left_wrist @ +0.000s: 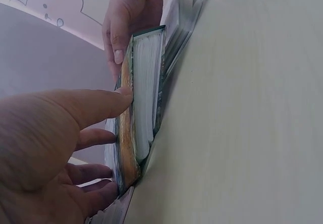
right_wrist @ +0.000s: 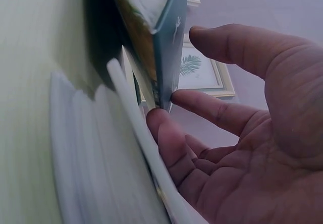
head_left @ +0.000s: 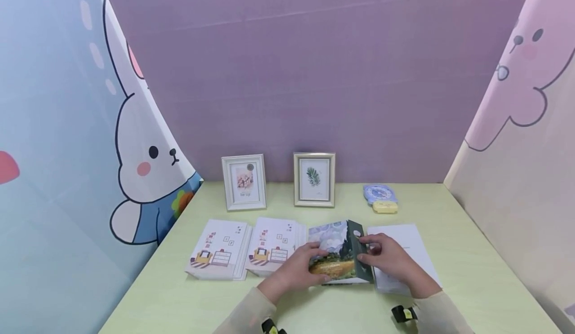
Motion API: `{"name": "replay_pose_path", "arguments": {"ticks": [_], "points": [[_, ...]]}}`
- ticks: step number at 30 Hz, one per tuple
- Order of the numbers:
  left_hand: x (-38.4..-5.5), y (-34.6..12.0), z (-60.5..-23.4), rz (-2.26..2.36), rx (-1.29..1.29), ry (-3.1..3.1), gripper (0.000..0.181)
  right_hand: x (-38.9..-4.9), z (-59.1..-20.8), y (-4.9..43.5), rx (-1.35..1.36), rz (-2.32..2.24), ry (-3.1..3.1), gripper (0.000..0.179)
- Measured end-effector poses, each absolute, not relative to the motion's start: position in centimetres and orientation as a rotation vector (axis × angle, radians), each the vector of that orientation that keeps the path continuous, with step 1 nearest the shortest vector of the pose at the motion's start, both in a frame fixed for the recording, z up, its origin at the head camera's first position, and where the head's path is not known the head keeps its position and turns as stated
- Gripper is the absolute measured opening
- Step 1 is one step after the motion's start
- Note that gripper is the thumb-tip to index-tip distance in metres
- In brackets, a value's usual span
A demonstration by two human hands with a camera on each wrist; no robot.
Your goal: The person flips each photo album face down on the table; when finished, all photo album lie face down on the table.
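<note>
A thick album (head_left: 334,254) with a painted landscape cover and dark green spine lies between the two hands. Its page edges show in the left wrist view. My left hand (head_left: 302,268) rests on the cover from the left, thumb (left_wrist: 118,102) by the near edge and other fingers spread across the painting. At the spine, my right hand (head_left: 388,255) touches with its fingertips; the right wrist view shows the index finger (right_wrist: 214,108) nearly straight against the spine and the thumb apart from it. A white album (head_left: 406,249) lies under and beside that hand.
Two white albums with room drawings stand to the left, one farther out (head_left: 220,249) and one nearer (head_left: 271,244). Behind are a white picture frame (head_left: 229,199), a gold frame (head_left: 296,179) and a blue-and-yellow clock-like item (head_left: 379,194). A purple backdrop (head_left: 287,74) closes the rear.
</note>
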State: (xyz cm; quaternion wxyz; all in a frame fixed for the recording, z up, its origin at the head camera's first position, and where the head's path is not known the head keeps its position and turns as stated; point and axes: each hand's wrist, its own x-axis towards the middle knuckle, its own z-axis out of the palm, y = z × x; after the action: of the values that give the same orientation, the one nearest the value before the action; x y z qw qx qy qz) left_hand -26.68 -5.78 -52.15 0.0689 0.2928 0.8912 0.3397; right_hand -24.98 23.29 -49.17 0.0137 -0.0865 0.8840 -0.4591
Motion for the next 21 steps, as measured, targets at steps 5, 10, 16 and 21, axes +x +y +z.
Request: {"name": "replay_pose_path", "arguments": {"ticks": [5,10,16,21], "points": [[-26.58,-5.53,-52.01,1.014,0.882,2.684,0.066,-24.85,-48.93,23.47,-0.247,-1.381,2.776,0.051],[-26.49,-5.27,-51.85,1.014,0.858,2.692,0.067,-24.92,-49.07,23.44,-0.233,-1.361,2.78,0.049],[-26.54,-5.16,-51.89,1.061,0.831,2.678,0.065,-25.01,-49.37,23.51,-0.298,-1.375,2.772,0.043],[-26.72,-5.06,-52.1,1.057,0.857,2.699,0.063,-24.98,-49.44,23.63,-0.381,-1.347,2.775,0.034]]}}
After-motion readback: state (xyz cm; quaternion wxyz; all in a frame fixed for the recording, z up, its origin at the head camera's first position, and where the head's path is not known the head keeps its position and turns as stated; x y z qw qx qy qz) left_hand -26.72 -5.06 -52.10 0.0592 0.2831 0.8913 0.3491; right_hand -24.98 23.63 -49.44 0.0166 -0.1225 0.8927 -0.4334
